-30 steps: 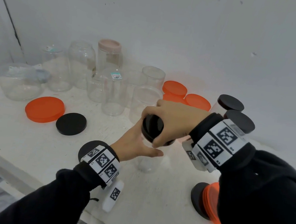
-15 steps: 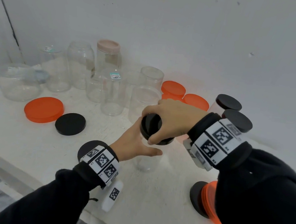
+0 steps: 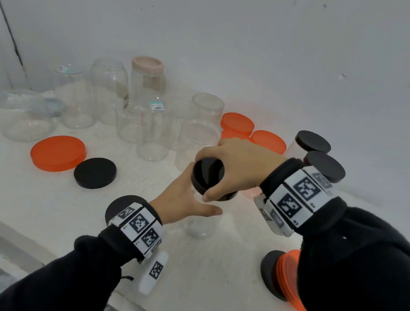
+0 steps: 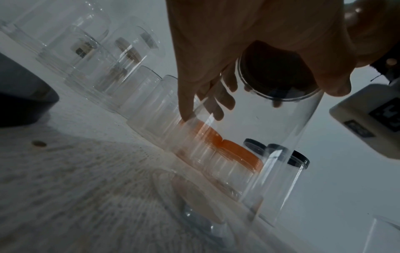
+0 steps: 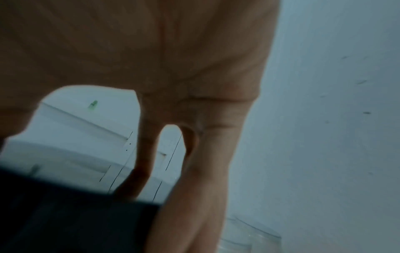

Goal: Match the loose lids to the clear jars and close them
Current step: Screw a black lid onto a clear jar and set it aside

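Holding the clear jar (image 3: 199,226) with my left hand (image 3: 182,202) wrapped round it. My right hand (image 3: 238,167) grips the black lid (image 3: 206,174) on top.

Both arms, in black sleeves with marker-tag bands strapped at the wrists, are reaching forward and meeting near the middle of the head view. The left hand (image 3: 182,199) is coming in from below, palm turned toward the right, thumb stretched out along the near side and fingers (image 4: 218,102) curling round a clear jar (image 4: 270,145) from the far side. The right hand (image 3: 239,165) is arching down from above with the wrist raised, its fingers and thumb curling round a black lid (image 3: 207,175) on top of that jar.
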Demonstrator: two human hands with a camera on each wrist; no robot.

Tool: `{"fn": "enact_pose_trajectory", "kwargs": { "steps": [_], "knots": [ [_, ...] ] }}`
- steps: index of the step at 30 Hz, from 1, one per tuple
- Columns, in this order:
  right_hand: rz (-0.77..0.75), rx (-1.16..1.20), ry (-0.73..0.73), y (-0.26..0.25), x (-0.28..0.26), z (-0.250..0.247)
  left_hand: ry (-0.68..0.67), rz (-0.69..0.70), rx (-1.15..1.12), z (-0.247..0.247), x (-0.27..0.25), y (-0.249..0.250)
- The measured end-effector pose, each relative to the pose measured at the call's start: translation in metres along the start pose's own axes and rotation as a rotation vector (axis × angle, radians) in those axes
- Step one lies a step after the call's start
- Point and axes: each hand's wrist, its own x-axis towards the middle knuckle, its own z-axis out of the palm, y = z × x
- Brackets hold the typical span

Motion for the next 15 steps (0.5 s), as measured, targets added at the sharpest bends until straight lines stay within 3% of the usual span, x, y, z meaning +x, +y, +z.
{"fn": "enact_pose_trajectory", "kwargs": {
  "steps": [3,8,15],
  "knots": [
    [0.038,-0.072,0.043,-0.0006,0.0007,0.0037,0.003,-0.011,-0.011,0.0005,-0.0001,-0.0005],
    [-0.031,-0.005,-0.097,0.0035,-0.0006,0.0007,-0.006,0.011,0.002,-0.0011,-0.0006,0.0010],
    [-0.008,0.000,0.106,-0.0003,-0.0020,0.0098,0.013,0.001,-0.028,0.0003,-0.0026,0.0020]
  ]
}}
